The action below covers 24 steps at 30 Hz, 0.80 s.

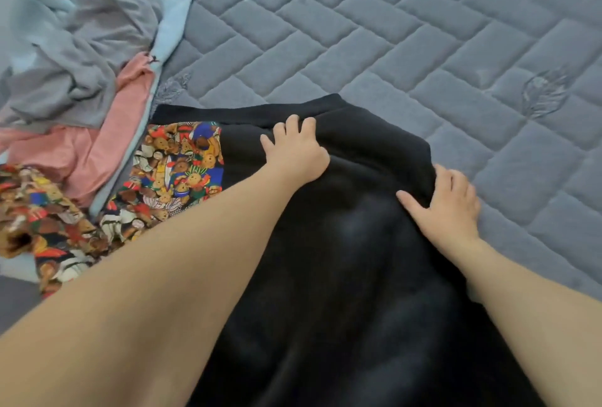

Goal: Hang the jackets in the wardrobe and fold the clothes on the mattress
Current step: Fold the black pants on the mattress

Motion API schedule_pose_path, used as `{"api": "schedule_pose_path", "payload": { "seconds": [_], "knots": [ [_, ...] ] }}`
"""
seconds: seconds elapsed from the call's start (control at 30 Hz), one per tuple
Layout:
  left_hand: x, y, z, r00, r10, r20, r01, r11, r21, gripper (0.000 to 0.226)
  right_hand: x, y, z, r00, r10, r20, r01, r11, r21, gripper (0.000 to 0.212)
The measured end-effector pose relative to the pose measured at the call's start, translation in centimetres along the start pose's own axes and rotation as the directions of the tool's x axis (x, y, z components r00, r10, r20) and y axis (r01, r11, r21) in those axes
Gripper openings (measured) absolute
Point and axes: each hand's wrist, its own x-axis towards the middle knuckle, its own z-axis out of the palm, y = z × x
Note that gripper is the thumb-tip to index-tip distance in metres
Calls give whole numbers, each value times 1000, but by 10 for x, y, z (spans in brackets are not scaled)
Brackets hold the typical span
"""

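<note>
a: from the head camera, what's under the hands?

b: a black garment (342,244), thick and fleecy, spread on the grey quilted mattress (423,32) and running from the near edge of the picture up to a plain black band at its far end. its left side carries a panel printed with teddy bears in red, blue, green and brown, which trails off to the left in a crumpled fold.

a: and the left hand (294,149)?

b: it lies on the cloth near the far band, fingers spread and bent, tips digging into the fabric and bunching a ridge there. its grip is on the black garment.

a: the right hand (446,208)?

b: it's at the garment's right edge, thumb laid flat on top, fingers curled over the edge. that grip is clamped on the cloth too.

a: anything else on the bed?

b: a loose pile to the left, touching the bear print: a grey garment (84,58) on top, a pink garment (97,152) beneath, and a pale blue garment (172,6) along the pile's right side.
</note>
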Motion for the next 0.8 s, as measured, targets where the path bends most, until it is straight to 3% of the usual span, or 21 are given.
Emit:
{"api": "schedule_pose_path", "payload": {
  "seconds": [0.07,0.2,0.3,0.4,0.5,0.6,0.7,0.8],
  "knots": [
    [22,19,2,999,41,23,-40,999,-22,62,0,18,20,998,-69,-14,66,988,-141,81],
    [66,46,12,999,37,-35,-35,997,74,70,6,23,30,985,-99,-142,91,994,-64,73],
    [86,65,11,999,-39,22,34,978,208,97,5,25,31,978,-102,-183,97,995,-36,66],
    [94,78,6,997,72,17,-74,936,344,109,5,26,30,978,-93,-184,93,996,-11,62],
    [102,86,-3,988,130,89,-154,912,381,101,5,26,29,979,-87,-186,89,996,4,60],
    [114,90,-7,974,10,228,-90,934,346,88,6,24,29,980,-86,-178,87,996,1,58],
    [114,101,-14,945,-134,298,-80,789,609,90,6,25,29,982,-86,-169,85,996,-17,58],
    [105,119,-28,880,-174,442,-152,779,608,67,6,25,29,982,-87,-170,86,996,-18,57]
  ]
}}
